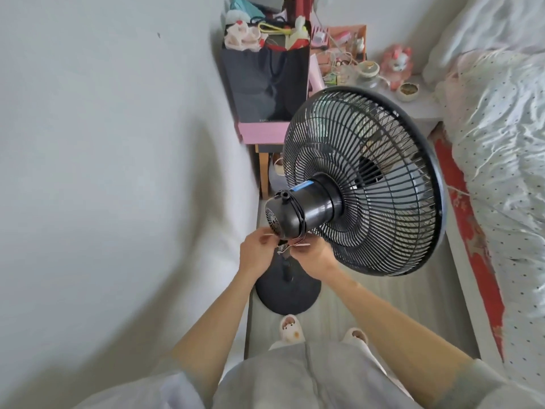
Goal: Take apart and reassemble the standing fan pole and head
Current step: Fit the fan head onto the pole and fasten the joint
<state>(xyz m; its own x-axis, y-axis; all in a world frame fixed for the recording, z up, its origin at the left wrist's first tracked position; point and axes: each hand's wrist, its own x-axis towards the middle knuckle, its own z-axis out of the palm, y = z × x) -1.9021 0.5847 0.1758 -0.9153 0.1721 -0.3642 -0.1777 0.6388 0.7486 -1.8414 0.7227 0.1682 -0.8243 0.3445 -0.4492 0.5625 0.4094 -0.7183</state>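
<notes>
While both hands (290,255) pinch the wires (295,245) under the motor (298,211), we'd tug gently (steadying the pole (286,268)).

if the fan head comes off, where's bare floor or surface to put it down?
Bare floor strip between the fan base and the bed, ahead of the slippers. The bed top is open too. Crowded: the side table and pink box by the wall. Both hands, left hand and right hand, work under the motor housing.

The fan head (362,184) stands between wall (103,143) at left and bed (501,143) at right.
</notes>
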